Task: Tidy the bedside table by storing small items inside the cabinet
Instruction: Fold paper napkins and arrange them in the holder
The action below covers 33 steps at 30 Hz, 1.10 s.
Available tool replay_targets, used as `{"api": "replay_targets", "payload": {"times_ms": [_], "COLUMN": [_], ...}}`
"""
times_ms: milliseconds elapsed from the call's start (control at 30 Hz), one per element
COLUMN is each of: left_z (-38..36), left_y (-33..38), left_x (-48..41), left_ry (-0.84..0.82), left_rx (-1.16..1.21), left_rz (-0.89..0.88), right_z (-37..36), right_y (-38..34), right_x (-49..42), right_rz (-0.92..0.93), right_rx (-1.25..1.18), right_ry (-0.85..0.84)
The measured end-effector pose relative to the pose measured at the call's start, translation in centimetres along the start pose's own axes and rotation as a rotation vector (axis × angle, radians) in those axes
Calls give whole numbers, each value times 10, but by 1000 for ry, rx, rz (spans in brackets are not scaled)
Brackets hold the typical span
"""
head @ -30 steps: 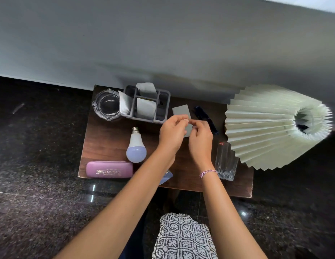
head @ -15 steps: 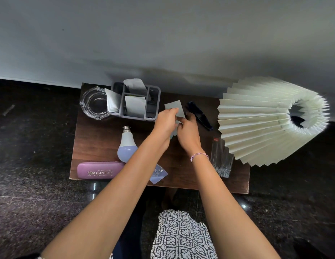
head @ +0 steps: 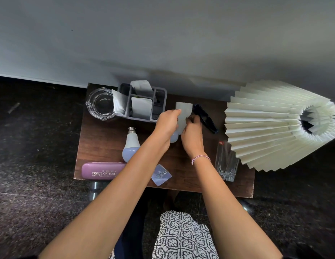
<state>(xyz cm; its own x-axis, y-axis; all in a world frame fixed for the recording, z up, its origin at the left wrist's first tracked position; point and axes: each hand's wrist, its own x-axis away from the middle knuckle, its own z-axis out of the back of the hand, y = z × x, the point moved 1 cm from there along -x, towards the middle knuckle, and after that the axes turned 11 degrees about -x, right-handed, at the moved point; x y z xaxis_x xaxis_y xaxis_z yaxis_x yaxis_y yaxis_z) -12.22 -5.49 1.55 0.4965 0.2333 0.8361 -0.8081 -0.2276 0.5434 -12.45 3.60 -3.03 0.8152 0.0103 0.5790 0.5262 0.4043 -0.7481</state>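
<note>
A pale grey wall [head: 163,34] fills the far half of the view, meeting a dark speckled stone floor [head: 32,212] that runs around and under the furniture. Against the wall stands a dark wooden bedside table [head: 99,143]. A pleated cream lampshade [head: 265,126] covers its right end. At the far left sit a clear glass ashtray [head: 100,103] and, just beside it, a grey plastic organiser [head: 144,102] holding white paper packets. Along the near edge lies a pink spectacle case [head: 102,171]; a white light bulb [head: 130,144] lies just beyond it. A cut-glass tumbler [head: 226,161] stands near the lampshade, and a small clear packet [head: 161,174] rests at the near edge. The left hand [head: 166,122] and right hand [head: 193,133] meet at the table's middle, both pinching a pale card [head: 183,113]. Dark sunglasses [head: 206,118] lie just right of it.
</note>
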Motion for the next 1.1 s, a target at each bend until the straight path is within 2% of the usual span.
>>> {"api": "replay_targets", "payload": {"times_ms": [67,200,300,433,567,667,733,800,833,900,967,1000,1100], "left_z": [4,17,27,36,48,60,66,70,70,70,67,66,59], "left_y": [1,11,22,32,37,44,47,47,46,43,39,37,30], "left_x": [5,19,26,30,32,33,32,32,33,35,37,37,40], "left_ry": [15,168,261,284,299,357,405,472,509,566,591,596,562], "left_rx": [-29,-155,-249,-505,-764,-809,-752,-685,-654,-609,-614,-627,-645], "left_rz": [-67,-334,-469,-582,-612,-629,-618,-612,-617,-624,-614,-598,-542], "right_z": [0,3,10,19,28,28,26,21,18,9,-4,-9,-20], "right_y": [-1,-6,-18,-37,-54,-67,-75,-82,-84,-91,-94,-95,-98], "right_x": [3,16,30,48,55,53,50,44,41,37,33,31,30], "right_rz": [62,311,428,551,631,641,624,568,484,190,-94,-157,-184], "right_rx": [112,302,237,151,96,38,-6,-52,-114,-359,-584,-610,-628], "right_ry": [8,58,81,-6,-81,-157,-185,-120,-68,-43,-143,-194,-264]}}
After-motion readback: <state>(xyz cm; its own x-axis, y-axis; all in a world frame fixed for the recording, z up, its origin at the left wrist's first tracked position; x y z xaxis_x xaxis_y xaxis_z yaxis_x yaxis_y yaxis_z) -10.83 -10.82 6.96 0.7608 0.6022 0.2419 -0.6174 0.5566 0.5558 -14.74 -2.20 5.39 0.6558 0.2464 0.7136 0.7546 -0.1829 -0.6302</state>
